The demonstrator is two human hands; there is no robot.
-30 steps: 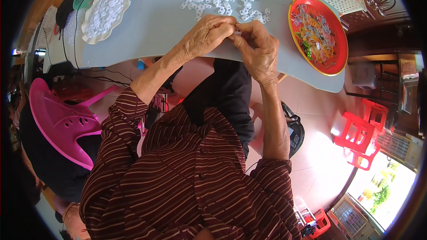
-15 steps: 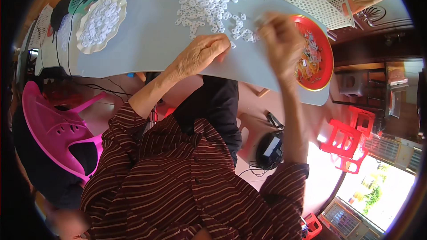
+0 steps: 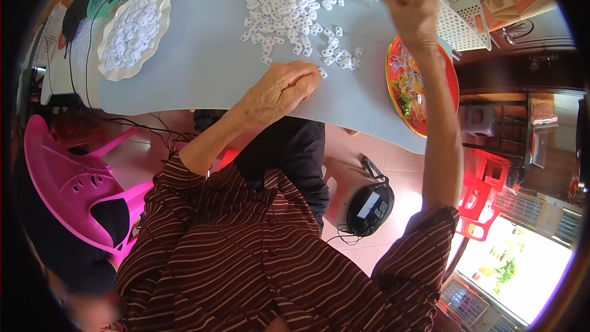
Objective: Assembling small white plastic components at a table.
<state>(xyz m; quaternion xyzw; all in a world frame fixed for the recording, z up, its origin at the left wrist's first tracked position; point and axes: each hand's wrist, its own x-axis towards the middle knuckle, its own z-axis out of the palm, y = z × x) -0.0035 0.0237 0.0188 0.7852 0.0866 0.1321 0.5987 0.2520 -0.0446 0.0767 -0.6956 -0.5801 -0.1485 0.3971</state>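
My left hand (image 3: 279, 89) rests on the near edge of the pale blue table (image 3: 203, 61), fingers curled, pinching a small white plastic piece (image 3: 322, 72) at its tips. My right hand (image 3: 409, 9) is raised over the far right of the table. It hangs between the scattered pile of white pieces (image 3: 301, 6) and the white perforated basket (image 3: 458, 15). Its fingers are curled away from me, so what they hold is hidden.
A red round tray (image 3: 430, 110) of mixed colourful bits lies at the table's right edge. A white plate (image 3: 132, 34) heaped with white pieces sits far left. A pink plastic chair (image 3: 67, 184) stands to my left, with a black device (image 3: 370, 206) and red stools (image 3: 479, 203) on the floor.
The hands were joined over one piece near the table edge. The right hand has since lifted away to the far right, while the left has stayed by the edge.
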